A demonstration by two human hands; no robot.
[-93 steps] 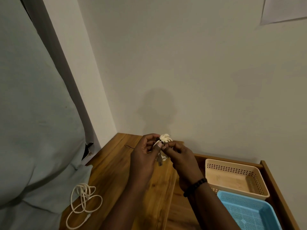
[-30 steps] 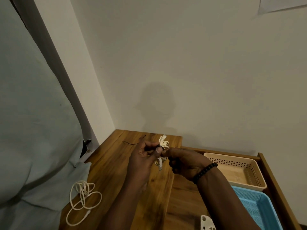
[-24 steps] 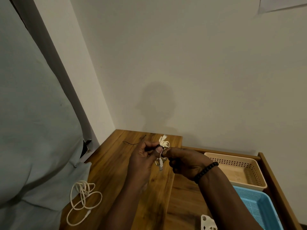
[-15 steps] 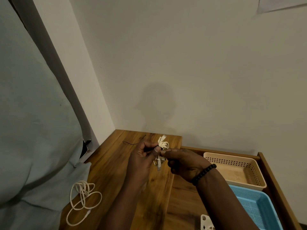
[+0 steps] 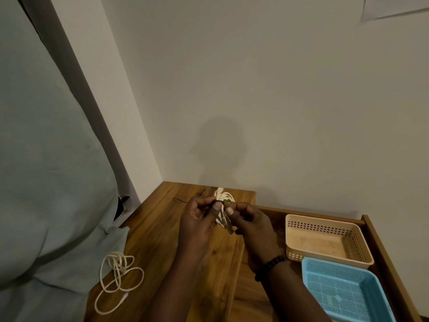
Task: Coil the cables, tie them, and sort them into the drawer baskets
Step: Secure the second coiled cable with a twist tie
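Observation:
A small coiled white cable [image 5: 224,198] is held up over the wooden top between both hands. My left hand [image 5: 201,219] pinches the bundle with thumb and fingers, where a thin dark tie [image 5: 218,201] wraps it. My right hand [image 5: 249,223] pinches the same spot from the right. The cable's plug end hangs below my fingers. A second white cable [image 5: 118,278] lies loose on the near left of the top. A beige basket [image 5: 325,240] and a blue basket [image 5: 343,291] sit in the open drawer at right.
The wooden top [image 5: 162,233] sits in a corner, with pale walls behind and a grey-green cloth [image 5: 46,182] draped over its left edge. A thin dark wire [image 5: 183,201] lies near the back. The drawer's wooden rim [image 5: 385,252] runs along the right.
My hands have stayed together on the coiled cable, working the dark tie around it. The view has shifted a little, so the white piece at the bottom edge is out of sight.

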